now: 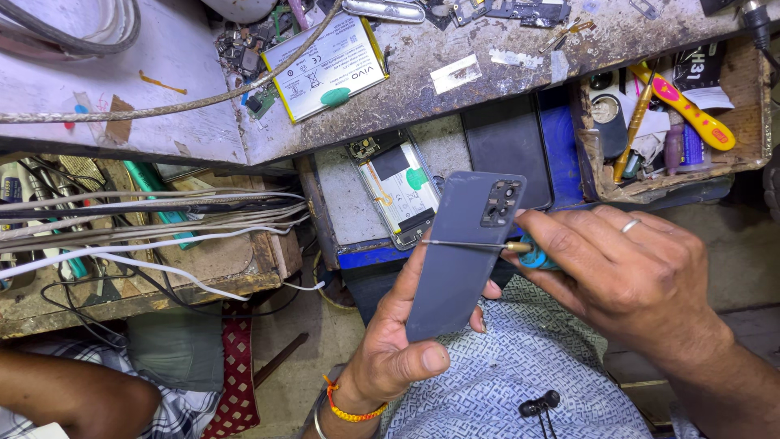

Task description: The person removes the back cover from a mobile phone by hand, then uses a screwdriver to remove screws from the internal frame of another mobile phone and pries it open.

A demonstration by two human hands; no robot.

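My left hand (390, 345) grips a dark grey phone back cover (459, 260) from below, tilted upright, with its camera cut-out (501, 203) near the top. My right hand (630, 272) holds a small screwdriver (487, 245) with a teal handle. Its thin metal shaft lies across the cover's middle, tip pointing left. A ring sits on one finger of my right hand. An orange and yellow thread band circles my left wrist.
An opened phone body (398, 185) lies on a lower shelf beside a dark panel (504, 145). A loose phone battery (325, 65) rests on the worn bench (455, 89). A parts tray (674, 122) is at right. Wires (146, 219) spill at left. Another person's arm (73, 394) is at bottom left.
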